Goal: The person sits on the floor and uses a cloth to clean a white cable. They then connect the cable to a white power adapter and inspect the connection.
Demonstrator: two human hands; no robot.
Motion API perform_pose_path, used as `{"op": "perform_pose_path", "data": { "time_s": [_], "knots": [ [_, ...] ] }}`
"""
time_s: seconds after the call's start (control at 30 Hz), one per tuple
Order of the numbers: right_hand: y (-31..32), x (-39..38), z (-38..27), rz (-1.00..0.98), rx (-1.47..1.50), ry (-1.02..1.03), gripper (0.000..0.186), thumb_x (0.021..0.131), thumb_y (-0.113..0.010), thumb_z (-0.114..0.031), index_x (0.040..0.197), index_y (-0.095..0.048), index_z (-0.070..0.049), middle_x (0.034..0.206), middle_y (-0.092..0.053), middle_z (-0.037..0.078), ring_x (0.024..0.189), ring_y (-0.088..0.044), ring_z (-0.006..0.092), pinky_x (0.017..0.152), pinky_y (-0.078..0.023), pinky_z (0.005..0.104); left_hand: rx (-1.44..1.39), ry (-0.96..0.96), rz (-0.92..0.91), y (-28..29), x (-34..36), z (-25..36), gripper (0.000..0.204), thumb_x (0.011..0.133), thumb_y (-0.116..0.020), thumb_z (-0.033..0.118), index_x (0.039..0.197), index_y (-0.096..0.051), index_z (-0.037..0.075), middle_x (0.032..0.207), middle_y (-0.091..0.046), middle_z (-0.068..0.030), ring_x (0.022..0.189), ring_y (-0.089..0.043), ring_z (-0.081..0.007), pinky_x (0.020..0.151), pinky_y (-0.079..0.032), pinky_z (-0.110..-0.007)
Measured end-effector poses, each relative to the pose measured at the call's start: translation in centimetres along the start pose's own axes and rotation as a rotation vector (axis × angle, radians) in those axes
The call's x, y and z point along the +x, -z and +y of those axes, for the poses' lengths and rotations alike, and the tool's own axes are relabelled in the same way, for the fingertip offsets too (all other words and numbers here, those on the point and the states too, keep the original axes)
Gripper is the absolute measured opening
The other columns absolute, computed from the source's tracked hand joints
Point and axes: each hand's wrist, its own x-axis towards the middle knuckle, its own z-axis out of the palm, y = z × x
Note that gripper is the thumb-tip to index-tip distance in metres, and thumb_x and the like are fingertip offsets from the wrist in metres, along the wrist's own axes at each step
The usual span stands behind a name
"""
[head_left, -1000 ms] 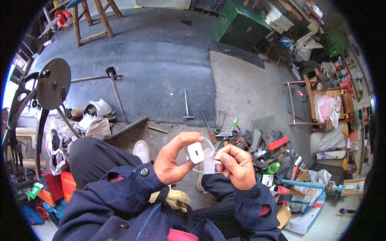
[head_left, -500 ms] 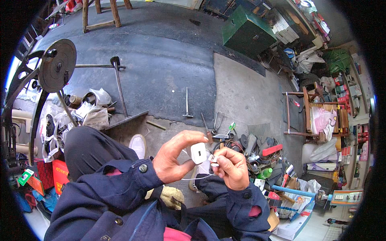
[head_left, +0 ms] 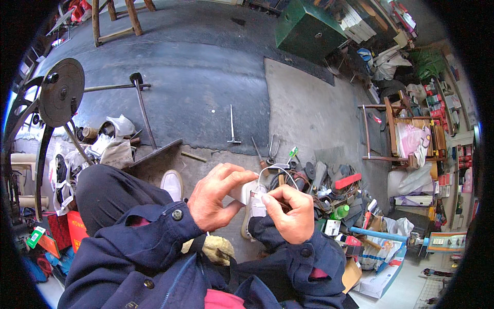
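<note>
Between the thumb and fingers of my left hand [head_left: 215, 198] is a small white charger block [head_left: 246, 190]. My right hand [head_left: 293, 215] pinches the plug of a thin white charging cable [head_left: 265, 170]; the plug is at the block's end, against my left hand's side. How far the plug sits in the socket cannot be made out, since my fingers cover part of it. From the pinch, the cable loops upward in an arc over the right fingers. Both hands are held over my lap.
A long-handled hammer [head_left: 232, 126] and a pair of pliers [head_left: 274, 147] lie on the floor ahead. Tools and cables are heaped beyond my right hand, by a red bar [head_left: 348, 181]. A wheeled black machine [head_left: 62, 92] stands left; a green box [head_left: 309, 31] is far off.
My right hand has brought the plug from beside the charger block up against its end. The cable now arcs above the fingers instead of hanging below. The view has shifted slightly.
</note>
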Motion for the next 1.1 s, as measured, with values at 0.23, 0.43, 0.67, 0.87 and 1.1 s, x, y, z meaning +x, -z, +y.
{"op": "perform_pose_path", "data": {
  "time_s": [0.23,0.43,0.67,0.87,1.1],
  "knots": [
    [-0.4,0.0,1.1,-0.007,-0.133,0.072,0.014,0.088,-0.073,-0.007,0.083,-0.066,0.004,0.069,-0.065,0.004,0.061,-0.059,0.0062,0.055,-0.046,0.0239,0.144,-0.071,-0.079,0.0,0.0,-0.5,0.063,0.063,-0.066,-0.005,0.125,-0.061,0.009,0.106,-0.061,-0.0153,0.099,-0.06,-0.0366,0.084,-0.051,-0.043],
    [-0.5,0.1,2.1,-0.067,-0.203,0.121,0.014,0.089,-0.071,-0.007,0.083,-0.066,0.004,0.068,-0.065,0.005,0.06,-0.058,0.0075,0.055,-0.046,0.0257,0.139,-0.074,-0.113,0.0,-0.3,-0.9,0.062,0.064,-0.064,-0.005,0.124,-0.06,0.006,0.106,-0.06,-0.0166,0.099,-0.059,-0.0382,0.084,-0.05,-0.044],
    [-0.7,0.1,2.5,-0.118,-0.163,0.059,0.017,0.092,-0.07,-0.01,0.083,-0.066,0.004,0.067,-0.063,0.005,0.06,-0.056,0.0068,0.054,-0.044,0.0258,0.106,-0.044,-0.192,0.1,-0.5,-1.3,0.061,0.065,-0.063,-0.005,0.125,-0.057,0.004,0.107,-0.058,-0.0181,0.099,-0.057,-0.0404,0.084,-0.05,-0.045],
    [-0.8,-0.2,2.7,-0.154,-0.073,-0.025,0.019,0.094,-0.07,-0.013,0.084,-0.066,0.004,0.067,-0.063,0.003,0.062,-0.054,0.0053,0.054,-0.043,0.0258,0.101,-0.038,-0.243,0.3,-0.6,-1.1,0.059,0.067,-0.063,-0.004,0.125,-0.056,0.003,0.107,-0.056,-0.0191,0.098,-0.056,-0.0414,0.083,-0.049,-0.046],
    [-1.2,-0.1,3.5,-0.173,-0.079,-0.025,0.018,0.094,-0.069,-0.012,0.086,-0.066,0.003,0.068,-0.061,0.001,0.062,-0.049,0.0041,0.055,-0.041,0.0255,0.104,-0.029,-0.281,0.3,-0.4,-1.0,0.058,0.068,-0.066,-0.001,0.125,-0.056,0.002,0.104,-0.055,-0.0193,0.097,-0.055,-0.0414,0.083,-0.047,-0.046]
  ]
}}
